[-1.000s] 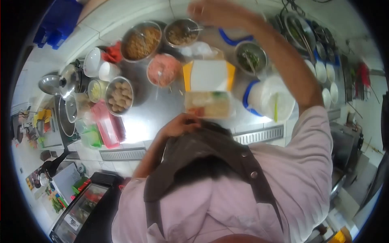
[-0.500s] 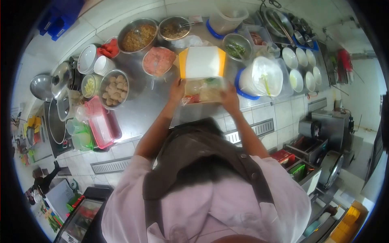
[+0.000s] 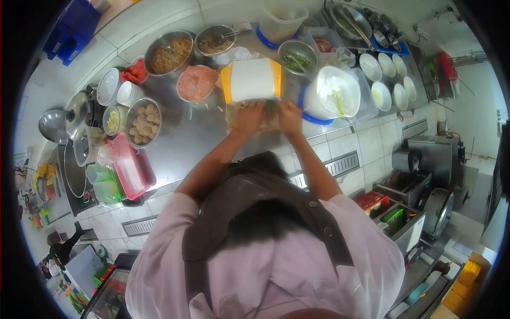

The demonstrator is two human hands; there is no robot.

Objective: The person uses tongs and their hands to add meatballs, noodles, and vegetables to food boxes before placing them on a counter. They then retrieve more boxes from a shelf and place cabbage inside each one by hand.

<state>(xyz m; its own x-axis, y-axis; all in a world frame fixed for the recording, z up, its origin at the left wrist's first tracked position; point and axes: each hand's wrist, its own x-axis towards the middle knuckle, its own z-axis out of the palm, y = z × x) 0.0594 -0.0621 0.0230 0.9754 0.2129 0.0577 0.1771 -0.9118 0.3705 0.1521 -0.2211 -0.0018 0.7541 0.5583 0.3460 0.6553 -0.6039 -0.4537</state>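
A takeaway food box (image 3: 252, 80) with yellow sides and a white inside stands on the counter in front of me, its lid raised. My left hand (image 3: 248, 121) lies over the left part of the box's lower half, fingers pointing toward the lid hinge. Over the right part rests my right hand (image 3: 289, 118), its fingers also stretched toward the hinge. Both hands touch the contents, which look like packed food with some green. Most of that food is hidden beneath the hands, and the fingertips are slightly blurred.
Behind the box stand a bowl of pink minced meat (image 3: 196, 84), a bowl of chopped greens (image 3: 297, 57) and a brown filling bowl (image 3: 169, 52). Meatballs (image 3: 144, 123) sit left. A white tub (image 3: 333, 91) and several white bowls (image 3: 381, 95) are right.
My hands have moved from the box's two sides inward, onto its contents. They now cover much of the food that showed before. The view has shifted slightly.
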